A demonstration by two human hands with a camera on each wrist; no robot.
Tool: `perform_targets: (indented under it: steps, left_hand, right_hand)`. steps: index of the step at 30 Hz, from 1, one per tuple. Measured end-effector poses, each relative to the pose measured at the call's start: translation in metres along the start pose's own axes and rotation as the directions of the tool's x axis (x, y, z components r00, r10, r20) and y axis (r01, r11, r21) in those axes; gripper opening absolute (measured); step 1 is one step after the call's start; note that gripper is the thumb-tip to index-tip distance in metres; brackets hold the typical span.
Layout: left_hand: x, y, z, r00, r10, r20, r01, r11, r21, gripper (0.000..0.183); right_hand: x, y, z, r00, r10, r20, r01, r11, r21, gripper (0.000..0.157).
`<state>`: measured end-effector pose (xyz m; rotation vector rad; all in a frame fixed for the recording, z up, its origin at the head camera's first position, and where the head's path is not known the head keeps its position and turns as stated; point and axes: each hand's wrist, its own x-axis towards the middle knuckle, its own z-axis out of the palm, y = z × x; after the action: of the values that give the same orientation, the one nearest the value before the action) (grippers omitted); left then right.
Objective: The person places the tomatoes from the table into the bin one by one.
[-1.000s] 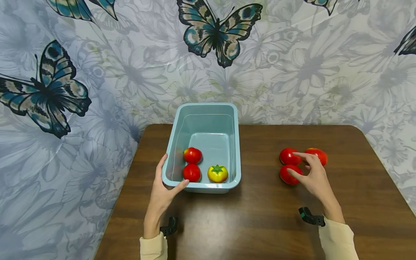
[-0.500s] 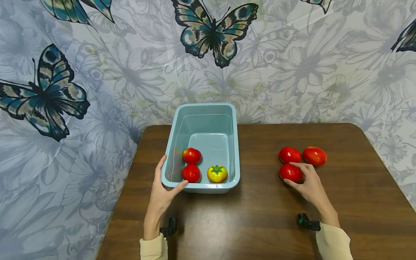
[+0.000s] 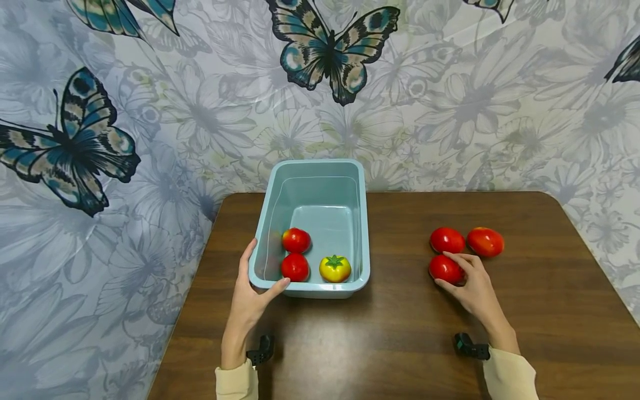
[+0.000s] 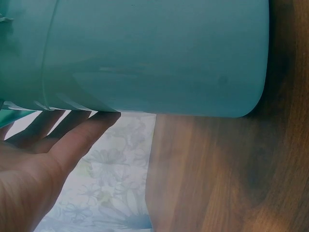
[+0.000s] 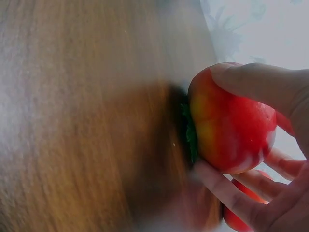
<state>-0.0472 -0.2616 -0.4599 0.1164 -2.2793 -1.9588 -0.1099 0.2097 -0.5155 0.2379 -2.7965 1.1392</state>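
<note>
My left hand point(image 3: 251, 303) holds the near left corner of a light blue plastic bin point(image 3: 366, 233), its thumb at the front rim and its fingers along the outer left side. In the left wrist view those fingers point(image 4: 79, 137) press the bin wall point(image 4: 159, 58). Two red tomatoes point(image 3: 295, 267) and a yellow-green one point(image 3: 335, 269) lie in the bin. To the right, my right hand point(image 3: 477, 291) pinches a red tomato point(image 3: 445, 270) between thumb and fingers. Seen from the right wrist, this tomato point(image 5: 231, 128) has its green leafy top facing down toward the tabletop.
Just behind the pinched tomato sit two more red tomatoes, one on the left point(image 3: 447, 240) and one on the right point(image 3: 485, 242). Everything stands on a brown wooden table point(image 3: 400, 333). Its far edge meets a wall covering point(image 3: 460, 122) printed with butterflies and flowers.
My right hand has come down and closed its thumb and fingers around the nearest tomato of the right group. The left hand and the bin have stayed in place.
</note>
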Motion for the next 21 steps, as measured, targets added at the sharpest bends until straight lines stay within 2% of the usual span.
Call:
perform_targets:
  steps: [15, 21]
  left_hand:
    - [0.0013, 0.0019, -0.0027, 1.0, 0.016, -0.005, -0.015, 1.0, 0.019, 0.098]
    - [-0.0005, -0.0001, -0.0018, 1.0, 0.012, 0.009, -0.012, 1.0, 0.021, 0.099]
  right_hand:
    - [0.0039, -0.0017, 0.0015, 1.0, -0.015, -0.011, 0.015, 1.0, -0.008, 0.063]
    - [-0.0008, -0.0008, 0.001, 1.0, 0.01, -0.015, -0.01, 1.0, -0.028, 0.063]
